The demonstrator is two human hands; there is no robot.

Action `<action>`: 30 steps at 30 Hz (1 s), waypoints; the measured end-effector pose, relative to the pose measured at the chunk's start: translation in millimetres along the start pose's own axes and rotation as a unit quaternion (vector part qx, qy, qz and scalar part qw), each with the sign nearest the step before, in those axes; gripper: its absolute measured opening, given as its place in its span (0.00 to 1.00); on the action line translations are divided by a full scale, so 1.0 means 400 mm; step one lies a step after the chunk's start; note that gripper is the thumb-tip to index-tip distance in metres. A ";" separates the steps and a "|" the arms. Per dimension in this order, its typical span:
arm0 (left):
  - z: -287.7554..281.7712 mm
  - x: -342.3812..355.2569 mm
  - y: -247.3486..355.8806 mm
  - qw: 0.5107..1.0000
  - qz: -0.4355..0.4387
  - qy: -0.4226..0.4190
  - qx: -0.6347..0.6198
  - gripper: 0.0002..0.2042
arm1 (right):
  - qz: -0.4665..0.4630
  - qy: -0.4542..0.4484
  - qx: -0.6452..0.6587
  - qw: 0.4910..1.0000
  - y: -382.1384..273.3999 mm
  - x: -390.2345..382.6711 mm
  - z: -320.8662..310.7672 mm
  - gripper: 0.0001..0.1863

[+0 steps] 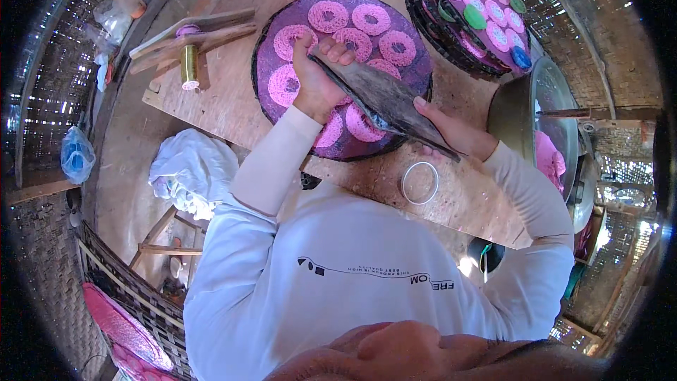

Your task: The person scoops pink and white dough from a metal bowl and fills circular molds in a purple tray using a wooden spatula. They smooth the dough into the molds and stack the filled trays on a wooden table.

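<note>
My left hand (316,81) grips the upper left end of a long, dark, weathered board (381,102), its fingers curled over the edge. My right hand (458,130) holds the board's lower right end, with the thumb on top. The board is held slanting above a round purple tray (278,53) bearing several pink lacy rings (328,17). Some rings are hidden under the board and my left hand. A thin pale metal hoop (403,183) lies on the wooden table (465,197) below my right hand.
A stack of round trays (416,7) holds pink and green pieces at upper right. A large metal basin (508,113) with pink material stands at right. At left lie wooden sticks (148,56) with an olive cylinder (189,63), and white cloth (187,162).
</note>
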State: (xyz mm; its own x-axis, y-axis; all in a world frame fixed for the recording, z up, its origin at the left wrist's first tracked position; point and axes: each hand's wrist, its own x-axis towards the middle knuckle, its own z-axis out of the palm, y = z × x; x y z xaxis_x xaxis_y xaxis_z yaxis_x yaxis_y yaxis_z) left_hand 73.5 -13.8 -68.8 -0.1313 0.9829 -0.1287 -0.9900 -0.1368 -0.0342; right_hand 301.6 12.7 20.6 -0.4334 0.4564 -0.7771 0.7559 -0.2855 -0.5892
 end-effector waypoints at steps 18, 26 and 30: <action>0.126 0.005 0.056 0.965 -0.038 -0.238 0.107 0.20 | -0.194 0.019 -0.001 0.981 0.023 0.022 -0.009 0.35; 0.236 -0.164 0.014 0.464 0.059 -0.357 0.809 0.35 | -0.337 0.069 -0.027 0.939 -0.094 -0.139 -0.006 0.29; 0.156 -0.146 -0.032 0.596 0.060 -0.271 0.754 0.31 | -0.520 0.404 -0.290 0.695 -0.147 -0.191 -0.007 0.24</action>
State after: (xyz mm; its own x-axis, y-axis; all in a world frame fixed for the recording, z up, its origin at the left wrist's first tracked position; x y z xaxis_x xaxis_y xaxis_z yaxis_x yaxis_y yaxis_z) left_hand 90.8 -62.0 1.0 0.2009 0.9285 0.3122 0.1604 -0.3456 0.9246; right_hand 291.8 -2.9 115.2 -0.6537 0.5526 0.5170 0.4131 0.8330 -0.3680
